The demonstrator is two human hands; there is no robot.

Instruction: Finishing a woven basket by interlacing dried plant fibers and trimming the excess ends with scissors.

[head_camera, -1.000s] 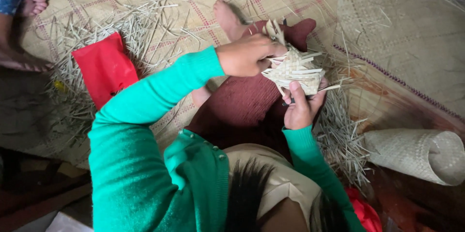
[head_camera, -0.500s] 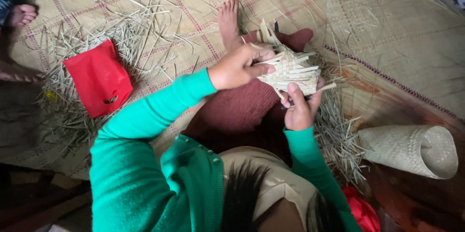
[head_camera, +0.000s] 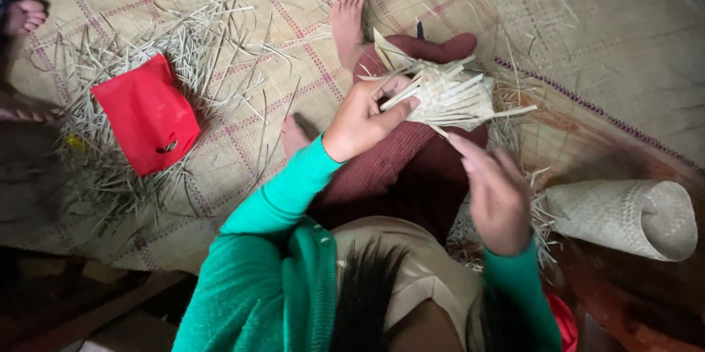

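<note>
Left hand [head_camera: 363, 120] pinches the half-woven straw piece [head_camera: 444, 95] above the lap, fingers closed on its strips. Right hand [head_camera: 496, 190] has let go since a second ago, fingers loosely spread just below it. Red pouch [head_camera: 147, 113] on mat [head_camera: 587, 51].

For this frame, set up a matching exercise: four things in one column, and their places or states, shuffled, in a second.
Things:
1. flat red pouch
2. small woven straw piece
3. rolled pale woven mat
4. right hand

Places or states:
A. held in the left hand over the lap
B. open, just below the weaving, holding nothing
C. lying on loose straw at the left
D. lying at the right edge, open end showing

Pairs: 1-C, 2-A, 3-D, 4-B
</note>
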